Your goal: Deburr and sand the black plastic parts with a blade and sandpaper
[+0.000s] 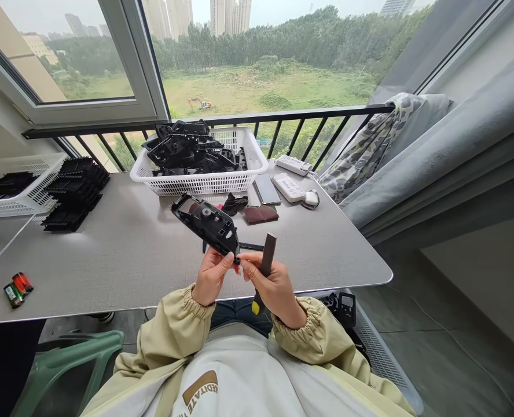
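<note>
A black plastic part [209, 223] with a round hole and small slots is held tilted above the table, its lower corner between my hands. My left hand [211, 277] is closed on that lower end, thumb on top. Against my right palm lies a flat dark tool [268, 253] with a black and yellow handle, its blade pointing up. The fingers of my right hand [274, 284] are wrapped round it, while thumb and forefinger touch the corner of the part. Behind them on the table are brown sandpaper-like pieces [260, 214] and a crumpled black item [234, 204].
A white basket [200, 185] heaped with black parts stands at the back. Black parts are stacked [72, 191] beside another white basket [44, 165] at left. Batteries [18, 288] lie front left. A phone [267, 189] and white power strips [288, 188] lie back right.
</note>
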Demonstrator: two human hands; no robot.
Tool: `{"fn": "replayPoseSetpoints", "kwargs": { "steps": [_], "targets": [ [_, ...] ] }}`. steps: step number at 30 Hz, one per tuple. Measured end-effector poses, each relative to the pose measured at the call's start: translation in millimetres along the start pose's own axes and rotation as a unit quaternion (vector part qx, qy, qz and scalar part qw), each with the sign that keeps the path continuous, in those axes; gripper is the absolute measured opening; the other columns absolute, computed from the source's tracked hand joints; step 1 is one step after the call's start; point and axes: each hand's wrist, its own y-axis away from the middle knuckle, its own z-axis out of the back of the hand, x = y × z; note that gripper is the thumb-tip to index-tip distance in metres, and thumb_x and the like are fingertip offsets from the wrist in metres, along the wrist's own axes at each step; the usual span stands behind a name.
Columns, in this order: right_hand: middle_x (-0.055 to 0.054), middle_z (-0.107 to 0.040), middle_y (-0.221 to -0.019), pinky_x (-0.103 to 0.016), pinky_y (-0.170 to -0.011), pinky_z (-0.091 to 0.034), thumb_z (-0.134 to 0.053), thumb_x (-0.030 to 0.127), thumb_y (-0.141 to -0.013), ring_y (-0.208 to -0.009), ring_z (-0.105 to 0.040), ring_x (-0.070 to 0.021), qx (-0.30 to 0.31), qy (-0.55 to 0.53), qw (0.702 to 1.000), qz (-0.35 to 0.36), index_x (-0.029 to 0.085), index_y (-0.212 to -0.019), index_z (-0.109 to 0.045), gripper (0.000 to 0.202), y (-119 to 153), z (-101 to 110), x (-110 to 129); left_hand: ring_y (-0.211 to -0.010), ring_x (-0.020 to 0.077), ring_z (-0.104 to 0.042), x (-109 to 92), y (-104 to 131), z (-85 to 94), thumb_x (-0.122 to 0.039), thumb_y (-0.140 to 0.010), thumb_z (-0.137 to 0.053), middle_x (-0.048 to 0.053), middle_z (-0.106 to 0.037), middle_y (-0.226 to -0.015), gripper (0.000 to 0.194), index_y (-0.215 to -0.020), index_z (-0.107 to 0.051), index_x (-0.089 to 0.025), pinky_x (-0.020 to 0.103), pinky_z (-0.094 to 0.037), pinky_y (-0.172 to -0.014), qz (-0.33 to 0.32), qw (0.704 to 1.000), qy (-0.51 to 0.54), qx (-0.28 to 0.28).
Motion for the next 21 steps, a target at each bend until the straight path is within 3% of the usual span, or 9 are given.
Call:
{"fn": "replayPoseSetpoints", "kwargs": {
  "steps": [6,9,12,15,18,21],
  "targets": [
    [0.003,-0.050,-0.050,-0.024,-0.039,-0.025,-0.064,0.054,-0.082,-0.042,-0.038,-0.0084,0.038,-0.047,0.998,-0.035,0.016,-0.089,-0.071,0.039,3,9,-4,-0.063,0.0120,-0.059,5,-1,0.5,-0.040,-0.069,-0.082,0.000,-0.064,-0.073,0.031,-0.083,-0.064,-0.019,0.027,-0.050,-0.057,-0.047,0.998,-0.005,-0.034],
    [0.005,-0.047,-0.050,-0.023,-0.036,-0.018,-0.064,0.061,-0.079,-0.037,-0.027,-0.0045,0.002,-0.087,0.994,-0.068,0.017,-0.082,-0.065,0.044,-1,15,-8,-0.062,0.0124,-0.059,3,-2,1.4,-0.039,-0.066,-0.084,0.000,-0.065,-0.072,0.033,-0.083,-0.064,-0.019,0.027,-0.050,-0.056,-0.029,0.999,0.011,-0.024],
    [0.005,-0.051,-0.059,-0.022,-0.035,-0.017,-0.066,0.064,-0.076,-0.037,-0.025,-0.0030,-0.008,-0.075,0.991,-0.107,0.018,-0.090,-0.060,0.049,-7,18,-11,-0.062,0.0135,-0.059,1,0,1.4,-0.038,-0.065,-0.085,0.001,-0.066,-0.073,0.033,-0.083,-0.065,-0.019,0.029,-0.049,-0.054,-0.002,1.000,0.020,0.016],
    [0.007,-0.050,-0.057,-0.022,-0.036,-0.018,-0.066,0.065,-0.075,-0.039,-0.025,-0.0039,0.035,-0.078,0.988,-0.127,0.018,-0.100,-0.057,0.054,-7,16,-12,-0.062,0.0147,-0.059,1,2,0.8,-0.039,-0.065,-0.085,0.003,-0.068,-0.076,0.034,-0.085,-0.066,-0.019,0.030,-0.048,-0.053,0.030,0.997,0.019,0.074],
    [0.011,-0.036,-0.048,-0.022,-0.038,-0.016,-0.067,0.062,-0.076,-0.039,-0.022,-0.0044,0.056,-0.097,0.986,-0.125,0.019,-0.086,-0.055,0.046,-5,15,-13,-0.064,0.0148,-0.060,1,3,0.7,-0.038,-0.063,-0.086,0.004,-0.069,-0.078,0.034,-0.084,-0.068,-0.019,0.029,-0.049,-0.056,0.052,0.995,0.015,0.082],
    [0.013,-0.028,-0.047,-0.022,-0.039,-0.013,-0.068,0.060,-0.075,-0.039,-0.018,-0.0044,0.043,-0.085,0.988,-0.123,0.020,-0.077,-0.052,0.043,-5,16,-15,-0.079,0.0190,-0.065,-1,3,1.4,-0.032,-0.060,-0.087,0.005,-0.073,-0.087,0.033,-0.085,-0.069,-0.020,0.034,-0.052,-0.072,0.054,0.997,0.009,0.057]
  ]
}}
